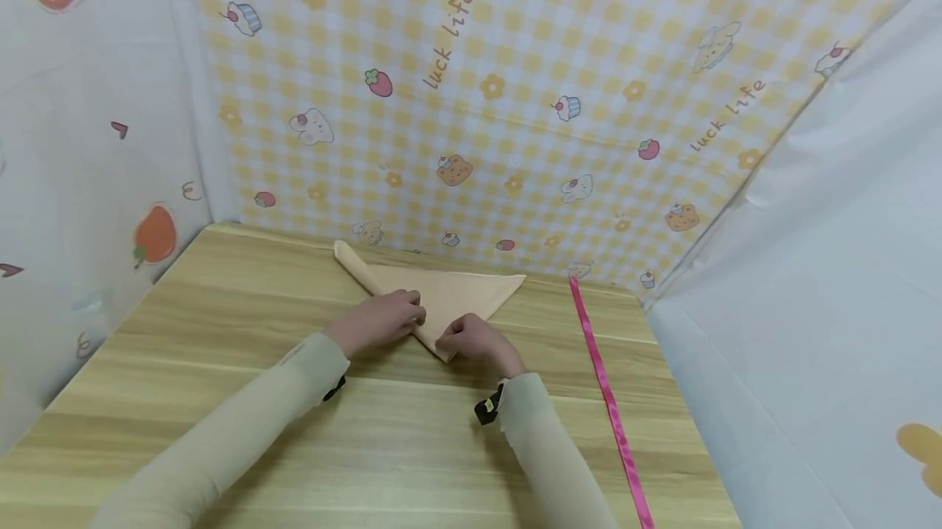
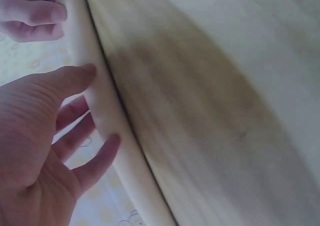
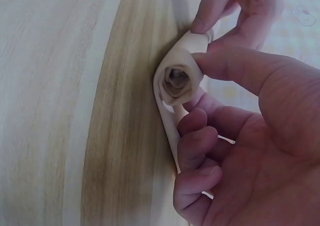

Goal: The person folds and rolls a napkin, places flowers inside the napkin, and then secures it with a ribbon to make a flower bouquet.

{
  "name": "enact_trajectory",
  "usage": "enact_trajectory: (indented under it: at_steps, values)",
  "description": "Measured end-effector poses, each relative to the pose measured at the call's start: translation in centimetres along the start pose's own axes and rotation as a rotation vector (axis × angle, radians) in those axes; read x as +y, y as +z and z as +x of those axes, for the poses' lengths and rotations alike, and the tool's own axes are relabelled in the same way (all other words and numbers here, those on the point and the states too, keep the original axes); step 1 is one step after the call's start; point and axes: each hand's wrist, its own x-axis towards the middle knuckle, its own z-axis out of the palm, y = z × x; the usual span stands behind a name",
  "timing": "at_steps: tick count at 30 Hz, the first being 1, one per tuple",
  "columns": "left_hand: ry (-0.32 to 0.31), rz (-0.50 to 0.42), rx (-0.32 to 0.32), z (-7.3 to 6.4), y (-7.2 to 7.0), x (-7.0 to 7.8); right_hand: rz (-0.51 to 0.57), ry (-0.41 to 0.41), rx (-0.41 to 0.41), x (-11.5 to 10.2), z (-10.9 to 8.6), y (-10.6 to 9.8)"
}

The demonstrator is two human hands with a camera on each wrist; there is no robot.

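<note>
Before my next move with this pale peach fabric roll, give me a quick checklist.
1. Left hand touching the pale peach fabric roll: ok.
2. Right hand pinching the roll's near end: ok.
3. That end tightly coiled: not ok, its centre is hollow.
4. Unrolled peach triangle spread out: ok.
5. Shiny pink ribbon apart from the fabric: ok.
6. Underside of the triangle smooth: cannot tell, hidden.

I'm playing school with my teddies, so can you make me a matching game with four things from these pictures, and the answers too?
Things:
1. ribbon
2. cloth
3. right grip
4. checked backdrop

Matches:
A. pinching a rolled-up end
B. yellow and white, with cupcakes and strawberries
C. long, thin and bright pink
D. pale peach, partly rolled

Right pairs: 1-C, 2-D, 3-A, 4-B
</note>
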Motion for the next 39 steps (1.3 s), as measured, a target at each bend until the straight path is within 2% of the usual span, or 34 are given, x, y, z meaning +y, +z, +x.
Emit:
enact_trajectory:
  at_steps: [4, 7, 9, 12, 16, 23, 26, 31, 35, 39]
  values:
    - [0.029, 0.007, 0.035, 0.2, 0.3, -0.1, -0.033, 0.021, 0.006, -0.2, -0.1, -0.2]
    - [0.043, 0.013, 0.038, 0.5, 0.4, -0.1, -0.065, 0.016, 0.03, -0.8, -0.5, -0.1]
    - [0.044, 0.029, 0.026, 0.7, 0.4, -0.2, -0.094, -0.002, 0.064, -1.6, -0.8, 0.2]
    - [0.031, 0.06, 0.002, 1.1, 0.2, -0.2, -0.194, -0.022, 0.134, -2.8, -1.2, 0.9]
    - [0.017, 0.083, -0.038, 1.7, 0.1, -0.4, -0.304, 0.019, 0.2, -3.8, -1.3, 1.8]
    - [-0.001, 0.054, -0.086, 1.8, -0.1, 0.0, -0.368, 0.053, 0.248, -3.9, -1.3, 3.0]
    - [-0.021, 0.01, -0.094, 1.6, -0.2, 0.5, -0.374, 0.042, 0.249, -3.8, -1.5, 3.0]
    - [-0.038, -0.038, -0.055, 0.9, 0.1, 1.2, -0.311, 0.017, 0.227, -3.1, -1.6, 2.8]
    - [-0.028, -0.044, -0.012, 0.1, 0.4, 1.1, -0.206, 0.01, 0.209, -2.2, -1.6, 2.7]
    - [0.011, -0.015, 0.045, -0.4, 0.7, 0.7, -0.138, 0.013, 0.208, -1.5, -1.7, 2.6]
